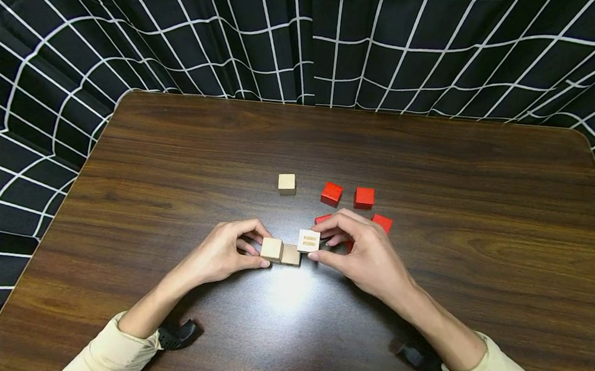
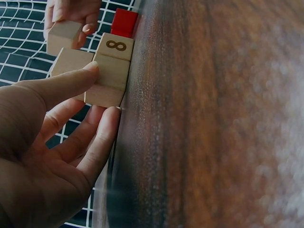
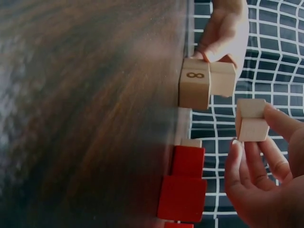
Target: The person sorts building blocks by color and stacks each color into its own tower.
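In the head view, my left hand (image 1: 226, 250) grips wooden cubes between thumb and fingers, at the left end of a small stack. One wooden cube (image 1: 272, 249) sits on top there. To its right is a lower wooden cube (image 1: 291, 256), whose front bears an 8 in both wrist views. Held between the thumb and fingers of my right hand (image 1: 361, 251) is another wooden cube (image 1: 309, 241), with two brown bars on its top face. The right wrist view shows this held cube (image 3: 252, 121) raised off the table, apart from the stack.
Beyond the hands lie a loose wooden cube (image 1: 287, 184) and several red cubes (image 1: 364, 198), some partly hidden behind my right hand. Everything rests on a dark wooden table (image 1: 171, 155). Black curtains (image 1: 226, 29) with a white grid surround its back and sides.
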The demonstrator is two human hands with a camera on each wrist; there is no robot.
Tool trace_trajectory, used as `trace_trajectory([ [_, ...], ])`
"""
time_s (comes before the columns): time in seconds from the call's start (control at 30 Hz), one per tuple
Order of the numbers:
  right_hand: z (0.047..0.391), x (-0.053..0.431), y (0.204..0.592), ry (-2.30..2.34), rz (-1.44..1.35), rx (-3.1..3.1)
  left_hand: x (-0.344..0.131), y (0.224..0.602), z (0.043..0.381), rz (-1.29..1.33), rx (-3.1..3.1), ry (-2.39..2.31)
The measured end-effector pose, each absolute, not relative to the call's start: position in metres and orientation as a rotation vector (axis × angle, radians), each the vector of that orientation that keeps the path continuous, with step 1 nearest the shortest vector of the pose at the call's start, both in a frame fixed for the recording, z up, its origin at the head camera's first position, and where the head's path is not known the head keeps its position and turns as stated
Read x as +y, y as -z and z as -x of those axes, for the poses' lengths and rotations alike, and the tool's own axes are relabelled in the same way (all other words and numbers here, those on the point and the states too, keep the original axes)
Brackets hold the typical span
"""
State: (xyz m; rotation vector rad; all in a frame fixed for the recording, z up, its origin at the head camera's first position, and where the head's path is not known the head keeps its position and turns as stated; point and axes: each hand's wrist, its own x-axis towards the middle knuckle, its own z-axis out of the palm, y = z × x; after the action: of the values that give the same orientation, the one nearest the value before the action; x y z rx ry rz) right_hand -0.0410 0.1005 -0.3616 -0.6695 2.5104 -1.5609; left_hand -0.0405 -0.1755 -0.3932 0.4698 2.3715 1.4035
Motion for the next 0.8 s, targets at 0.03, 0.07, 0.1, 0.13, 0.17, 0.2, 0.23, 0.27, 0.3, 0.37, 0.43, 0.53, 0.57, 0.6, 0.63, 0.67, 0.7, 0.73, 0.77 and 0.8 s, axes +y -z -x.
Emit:
trace_trajectory([
  [0.03,0.041,0.099,0.362,1.560,0.669,2.508,-0.176,0.393,0.040,-0.469,2.372,-1.402],
  [0.07,0.041,0.098,0.362,1.558,0.665,2.507,-0.176,0.393,0.040,-0.469,2.369,-1.403],
  [0.1,0.040,0.097,0.363,1.559,0.663,2.502,-0.176,0.393,0.040,-0.468,2.368,-1.402],
  [0.13,0.040,0.096,0.363,1.564,0.666,2.495,-0.176,0.393,0.040,-0.468,2.368,-1.401],
  [0.17,0.040,0.095,0.364,1.567,0.668,2.490,-0.176,0.393,0.040,-0.469,2.366,-1.401],
  [0.2,0.040,0.094,0.364,1.571,0.672,2.485,-0.176,0.394,0.040,-0.471,2.365,-1.402],
  [0.23,0.040,0.093,0.365,1.576,0.676,2.476,-0.176,0.394,0.040,-0.472,2.364,-1.404],
  [0.27,0.040,0.093,0.365,1.579,0.682,2.469,-0.176,0.394,0.040,-0.472,2.366,-1.405],
  [0.3,0.040,0.092,0.366,1.585,0.688,2.462,-0.176,0.394,0.040,-0.472,2.368,-1.405],
  [0.37,0.040,0.090,0.367,1.584,0.699,2.457,-0.176,0.395,0.040,-0.474,2.370,-1.408],
  [0.43,0.040,0.089,0.368,1.575,0.710,2.459,-0.176,0.395,0.040,-0.474,2.375,-1.409],
  [0.53,0.040,0.087,0.369,1.557,0.732,2.476,-0.176,0.395,0.040,-0.476,2.379,-1.408],
  [0.57,0.040,0.087,0.370,1.552,0.738,2.482,-0.176,0.395,0.040,-0.475,2.379,-1.407],
  [0.6,0.040,0.086,0.370,1.546,0.746,2.489,-0.176,0.394,0.040,-0.475,2.380,-1.406],
  [0.63,0.040,0.086,0.370,1.539,0.754,2.495,-0.176,0.394,0.040,-0.475,2.381,-1.404],
  [0.67,0.040,0.085,0.371,1.532,0.759,2.499,-0.176,0.394,0.040,-0.472,2.379,-1.403],
  [0.7,0.040,0.085,0.371,1.522,0.765,2.505,-0.176,0.394,0.040,-0.470,2.376,-1.403],
  [0.73,0.040,0.085,0.371,1.513,0.767,2.510,-0.176,0.394,0.041,-0.470,2.375,-1.403],
  [0.77,0.040,0.084,0.371,1.504,0.769,2.514,-0.176,0.394,0.041,-0.470,2.374,-1.402],
  [0.8,0.040,0.083,0.371,1.494,0.769,2.520,-0.176,0.394,0.041,-0.471,2.372,-1.404],
])
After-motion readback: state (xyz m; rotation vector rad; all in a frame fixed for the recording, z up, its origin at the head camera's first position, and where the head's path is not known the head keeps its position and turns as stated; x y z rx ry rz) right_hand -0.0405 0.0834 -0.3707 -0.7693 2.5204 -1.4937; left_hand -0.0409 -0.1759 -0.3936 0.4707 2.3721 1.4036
